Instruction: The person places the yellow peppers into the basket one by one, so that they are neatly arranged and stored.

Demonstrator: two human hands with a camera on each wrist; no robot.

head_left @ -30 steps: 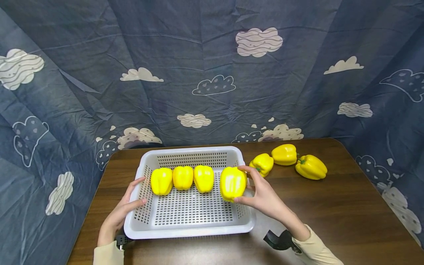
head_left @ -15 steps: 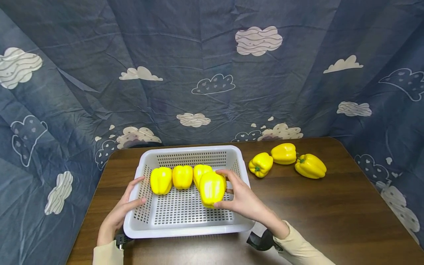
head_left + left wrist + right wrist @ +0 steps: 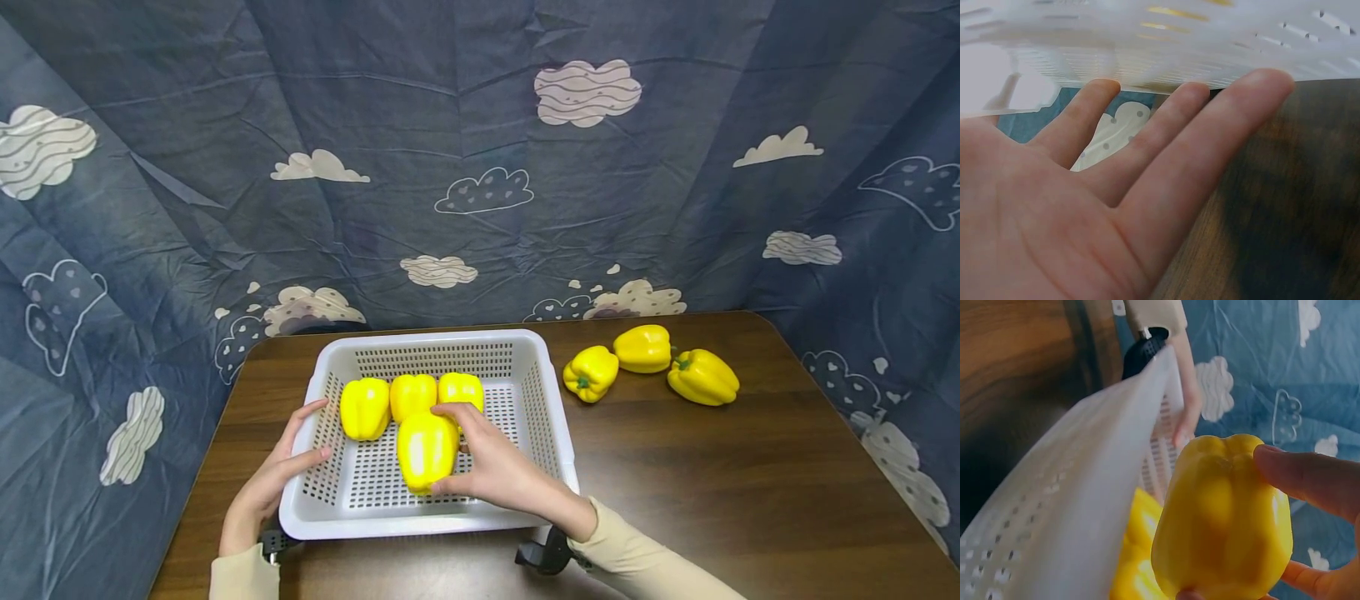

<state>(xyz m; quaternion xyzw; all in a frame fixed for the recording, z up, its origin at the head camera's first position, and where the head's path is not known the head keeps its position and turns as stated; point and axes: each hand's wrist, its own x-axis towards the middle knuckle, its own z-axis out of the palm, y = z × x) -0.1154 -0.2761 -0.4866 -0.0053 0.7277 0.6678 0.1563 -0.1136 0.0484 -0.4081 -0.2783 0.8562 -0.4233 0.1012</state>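
Note:
In the head view my right hand [image 3: 498, 462] grips a yellow bell pepper [image 3: 426, 450] between thumb and fingers, over the middle of a white perforated basket [image 3: 420, 527]. The right wrist view shows this bell pepper [image 3: 1222, 519] held near the basket wall [image 3: 1079, 469]. My left hand [image 3: 273, 475] holds the basket's left side, thumb and one finger over the rim. Seen from the left wrist, other fingers [image 3: 1172, 165] lie nearly straight against the outside of the basket. Inside the basket, three yellow bell peppers [image 3: 365, 410] stand in a row behind the held one, which partly covers them.
Three more yellow bell peppers [image 3: 702, 377] lie on the brown wooden table [image 3: 750, 483], right of the basket. A dark blue curtain [image 3: 480, 167] with cloud patterns hangs behind the table. A black strap mount [image 3: 546, 552] sits at the right wrist.
My right hand has carried the bell pepper leftward and slightly nearer to me, from the basket's right side to its middle. The left hand stays at the rim.

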